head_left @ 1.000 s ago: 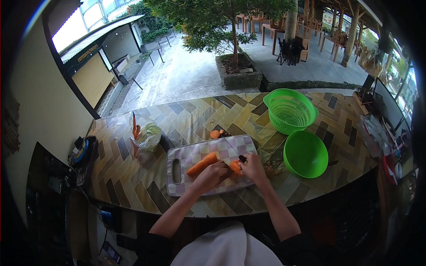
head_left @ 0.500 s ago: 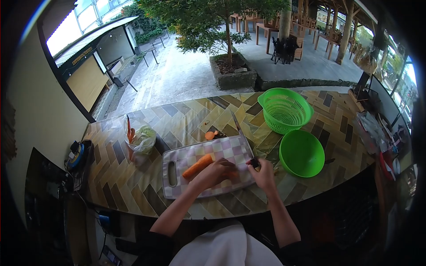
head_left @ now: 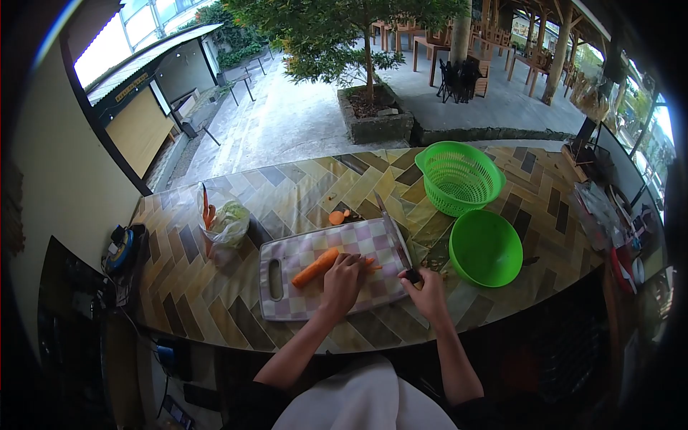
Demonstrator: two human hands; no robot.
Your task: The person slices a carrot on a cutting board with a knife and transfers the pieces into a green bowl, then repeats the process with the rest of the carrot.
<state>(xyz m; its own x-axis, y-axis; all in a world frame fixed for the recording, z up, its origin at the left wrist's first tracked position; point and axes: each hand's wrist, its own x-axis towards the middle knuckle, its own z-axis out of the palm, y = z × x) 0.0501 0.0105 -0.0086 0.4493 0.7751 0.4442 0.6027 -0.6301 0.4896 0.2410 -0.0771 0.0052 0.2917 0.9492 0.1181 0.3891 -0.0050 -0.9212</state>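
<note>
On the checkered cutting board [head_left: 287, 301] lies a peeled carrot [head_left: 314, 269], slanting up to the right. My left hand [head_left: 344, 281] is closed over its right end, hiding that part. Small orange carrot pieces [head_left: 372, 266] show just right of my fingers. My right hand [head_left: 428, 294] grips the black handle of a knife [head_left: 391, 223] at the board's right edge; the blade points away from me, along that edge. Beyond the board sit a round carrot end piece [head_left: 336, 217] and dark scraps.
A green colander [head_left: 462, 175] and a green bowl [head_left: 487, 247] stand to the right. A plastic bag [head_left: 228, 223] with carrots and something pale green lies at left. Beyond the patterned table [head_left: 201, 301] is a tree in a planter [head_left: 376, 122].
My left hand has shifted slightly up and left along the carrot, and the small pieces beside it now show. The knife stays in my right hand, nearly in place.
</note>
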